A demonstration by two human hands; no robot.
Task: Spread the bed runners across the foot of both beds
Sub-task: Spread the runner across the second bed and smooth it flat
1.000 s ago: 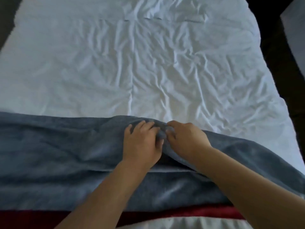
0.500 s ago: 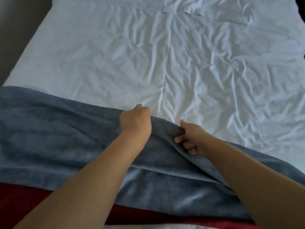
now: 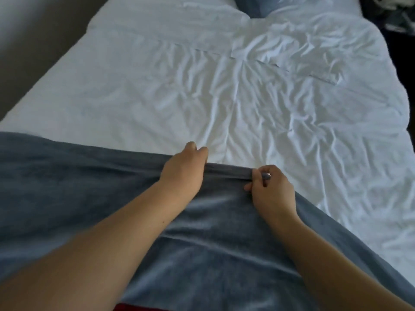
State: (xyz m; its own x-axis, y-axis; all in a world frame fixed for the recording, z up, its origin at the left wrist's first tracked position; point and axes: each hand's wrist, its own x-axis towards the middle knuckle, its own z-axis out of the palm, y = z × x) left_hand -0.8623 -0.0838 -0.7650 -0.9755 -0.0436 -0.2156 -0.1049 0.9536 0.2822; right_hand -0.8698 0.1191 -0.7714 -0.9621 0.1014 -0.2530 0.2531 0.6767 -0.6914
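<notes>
A blue-grey bed runner (image 3: 67, 182) lies across the foot of a bed with a wrinkled white duvet (image 3: 224, 90). My left hand (image 3: 182, 169) grips the runner's far edge near the middle of the bed. My right hand (image 3: 269, 189) pinches the same edge a short way to the right. Between the two hands the edge is pulled into a taut straight band. The runner's right part slopes down toward the bed's right side.
A strip of red fabric (image 3: 134, 307) shows under the runner at the bottom edge. A blue pillow (image 3: 253, 5) sits at the head of the bed. Grey floor (image 3: 33, 41) runs along the left; a dark gap lies right of the bed.
My hands have moved apart along the runner's far edge and pulled it straight between them. My view has tilted up toward the head of the bed.
</notes>
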